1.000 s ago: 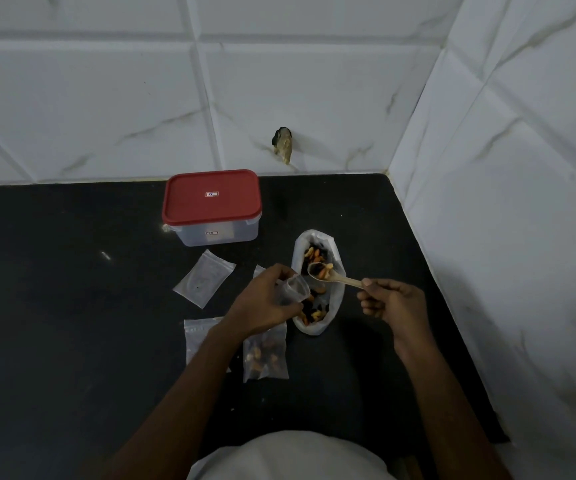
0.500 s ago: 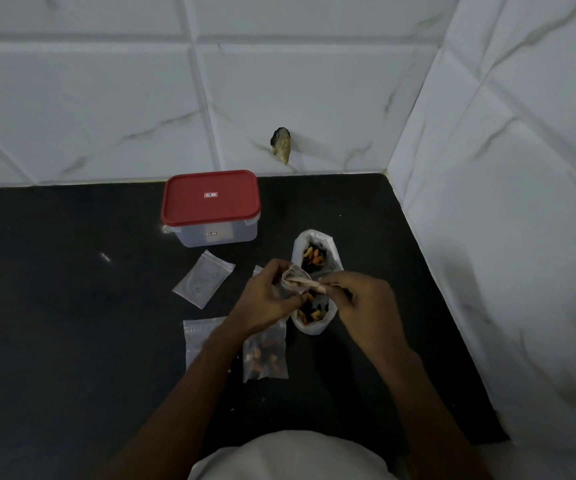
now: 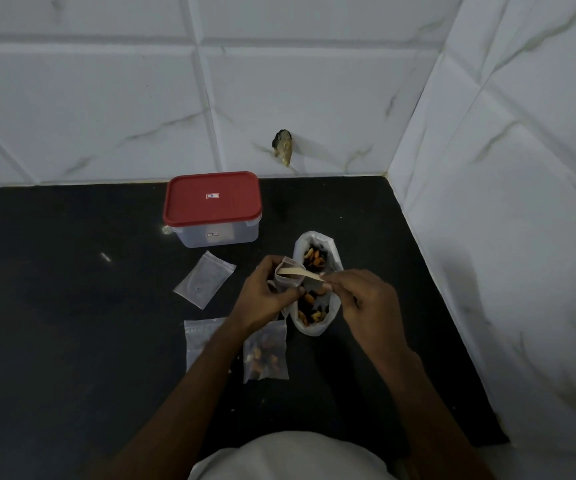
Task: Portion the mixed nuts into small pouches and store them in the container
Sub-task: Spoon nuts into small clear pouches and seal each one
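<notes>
A small clear zip pouch (image 3: 288, 282) is held open-mouthed in the left hand's (image 3: 265, 299) curled fingers, just left of the white plastic bag (image 3: 312, 329) of mixed nuts (image 3: 314, 261). A pale wooden spoon (image 3: 297, 271) is pinched by its handle in the right hand (image 3: 366, 306), bowl at the pouch's mouth. One filled clear pouch (image 3: 265, 355) is laid nearer, and the red-lidded clear plastic container (image 3: 212, 202) is parked shut, farther back on the black counter (image 3: 71, 341).

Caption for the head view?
Right hand holds a wooden spoon at the small pouch gripped by the left hand.
</notes>
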Motion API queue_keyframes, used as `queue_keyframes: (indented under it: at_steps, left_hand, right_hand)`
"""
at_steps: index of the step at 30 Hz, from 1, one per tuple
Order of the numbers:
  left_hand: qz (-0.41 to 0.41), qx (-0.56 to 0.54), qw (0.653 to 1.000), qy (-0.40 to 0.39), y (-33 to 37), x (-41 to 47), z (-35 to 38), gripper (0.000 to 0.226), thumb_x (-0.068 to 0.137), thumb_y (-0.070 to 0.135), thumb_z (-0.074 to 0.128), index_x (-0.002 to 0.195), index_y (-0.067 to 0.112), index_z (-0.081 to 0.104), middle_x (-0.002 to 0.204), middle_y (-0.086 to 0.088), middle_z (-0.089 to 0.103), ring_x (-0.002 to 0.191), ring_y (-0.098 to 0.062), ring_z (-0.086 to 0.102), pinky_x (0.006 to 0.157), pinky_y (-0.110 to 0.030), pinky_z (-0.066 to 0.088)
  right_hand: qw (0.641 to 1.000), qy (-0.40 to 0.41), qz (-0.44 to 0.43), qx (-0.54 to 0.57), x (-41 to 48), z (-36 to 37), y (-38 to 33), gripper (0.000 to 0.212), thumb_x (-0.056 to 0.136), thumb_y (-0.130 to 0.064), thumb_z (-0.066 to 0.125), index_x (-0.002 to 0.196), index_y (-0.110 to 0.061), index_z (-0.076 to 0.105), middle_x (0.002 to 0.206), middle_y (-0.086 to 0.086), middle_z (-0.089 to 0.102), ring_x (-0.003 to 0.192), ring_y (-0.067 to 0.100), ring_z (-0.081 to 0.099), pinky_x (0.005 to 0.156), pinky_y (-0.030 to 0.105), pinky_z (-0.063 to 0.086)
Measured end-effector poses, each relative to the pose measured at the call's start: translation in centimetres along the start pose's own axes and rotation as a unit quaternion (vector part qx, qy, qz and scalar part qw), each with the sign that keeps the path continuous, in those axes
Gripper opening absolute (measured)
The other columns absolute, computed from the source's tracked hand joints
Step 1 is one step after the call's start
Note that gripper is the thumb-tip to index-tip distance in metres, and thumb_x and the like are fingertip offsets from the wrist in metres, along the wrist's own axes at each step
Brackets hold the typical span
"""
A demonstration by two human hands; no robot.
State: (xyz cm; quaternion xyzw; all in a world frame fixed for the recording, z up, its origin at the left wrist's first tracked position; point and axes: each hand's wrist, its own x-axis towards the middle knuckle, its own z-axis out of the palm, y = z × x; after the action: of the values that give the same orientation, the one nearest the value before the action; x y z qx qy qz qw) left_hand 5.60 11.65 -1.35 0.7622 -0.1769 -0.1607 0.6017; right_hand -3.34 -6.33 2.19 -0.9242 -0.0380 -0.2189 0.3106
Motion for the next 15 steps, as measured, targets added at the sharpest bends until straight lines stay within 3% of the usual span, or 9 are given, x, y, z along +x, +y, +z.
queue_keyframes:
  at_steps: [4,9,11,15]
  left_hand:
    - [-0.008,-0.009,1.000,0.010,0.0,-0.1,0.0,0.040,0.084,0.009,0.074,0.118,0.014,0.056,0.112,0.002,0.065,0.102,-0.003,0.064,0.078,-0.012,0.051]
    - [-0.011,-0.007,1.000,0.017,-0.2,-0.1,-0.2,0.041,0.085,0.008,0.072,0.121,0.014,0.054,0.114,0.002,0.063,0.103,0.000,0.062,0.078,-0.012,0.051]
    - [-0.014,-0.011,1.000,0.020,-0.2,0.0,-0.3,0.041,0.086,0.008,0.071,0.122,0.013,0.053,0.115,0.003,0.063,0.103,0.001,0.062,0.079,-0.012,0.051]
    - [-0.020,-0.011,0.999,0.023,-0.1,0.1,-0.2,0.042,0.086,0.010,0.071,0.123,0.015,0.052,0.114,0.004,0.062,0.101,0.004,0.061,0.077,-0.010,0.050]
  right_hand:
    - [1.000,0.015,-0.004,0.020,0.2,0.0,0.2,0.026,0.084,0.002,0.070,0.105,-0.013,0.073,0.097,-0.002,0.072,0.091,0.010,0.066,0.076,0.034,0.057]
    - [0.996,0.048,0.023,0.071,0.3,0.0,0.1,0.024,0.086,0.003,0.069,0.104,-0.013,0.073,0.098,-0.003,0.072,0.093,0.003,0.067,0.080,0.024,0.056]
    - [0.980,0.079,0.102,0.154,0.3,0.0,-0.3,0.024,0.088,0.000,0.068,0.104,-0.017,0.072,0.098,-0.007,0.071,0.094,0.002,0.067,0.081,0.017,0.054]
    - [0.922,0.111,0.259,0.267,0.3,0.3,-0.5,0.014,0.091,-0.014,0.066,0.098,-0.024,0.072,0.089,-0.005,0.071,0.085,0.010,0.069,0.073,0.028,0.057]
